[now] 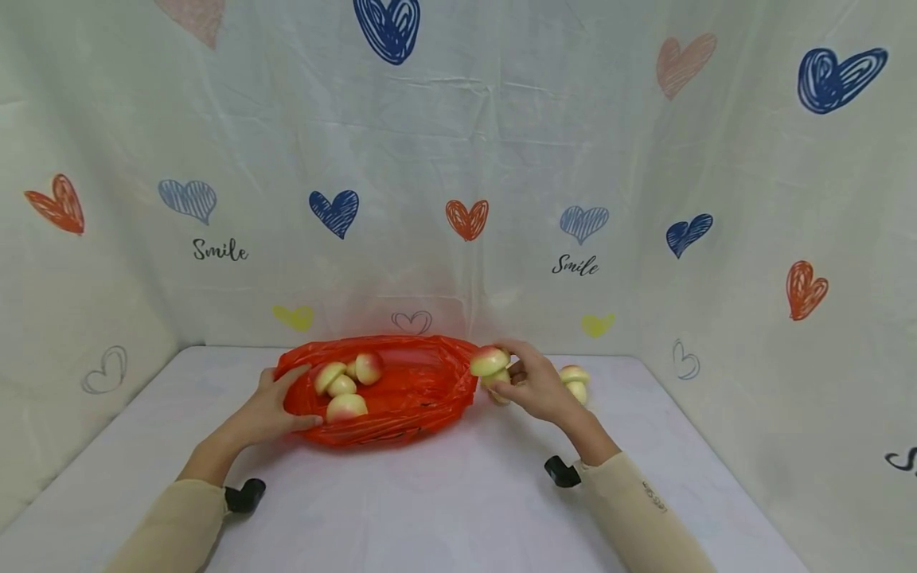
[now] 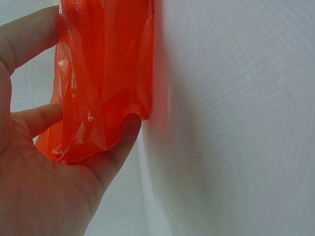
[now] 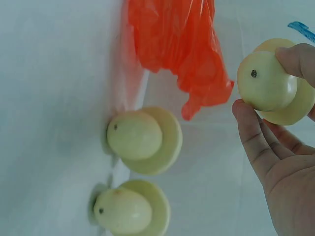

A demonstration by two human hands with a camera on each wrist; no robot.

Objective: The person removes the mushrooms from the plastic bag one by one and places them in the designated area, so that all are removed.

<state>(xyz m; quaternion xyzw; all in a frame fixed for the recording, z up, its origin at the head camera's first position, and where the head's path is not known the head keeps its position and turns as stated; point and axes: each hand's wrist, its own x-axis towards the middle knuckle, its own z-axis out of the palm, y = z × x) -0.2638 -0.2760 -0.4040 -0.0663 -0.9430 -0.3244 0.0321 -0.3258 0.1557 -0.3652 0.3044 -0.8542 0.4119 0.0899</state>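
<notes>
Right hand (image 1: 536, 385): thumb and fingertips pinch the held mushroom (image 1: 490, 362), cap up and stem towards the white surface (image 1: 430, 509), its axis close to upright.
Gap to bag: the held mushroom is just beside the right end of the red bag (image 1: 423, 390); whether they touch I cannot tell.
Bag mouth: it opens upwards, its long axis running left to right, roughly along the far edge of the surface; its inside lies left of the right fingertips.
Nearer hand: the right, at the bag's right end.
Left hand (image 1: 271, 406): fingers and thumb spread apart, holding the bag's left end between them, on the side towards the surface's far left corner.
Inside bag: three mushrooms (image 1: 347, 408) show, gathered at the left end.
Standing pair: the inner mushroom (image 3: 135, 135) is below the right hand; the outer mushroom (image 1: 575, 383) is to its right, towards the far right corner.
</notes>
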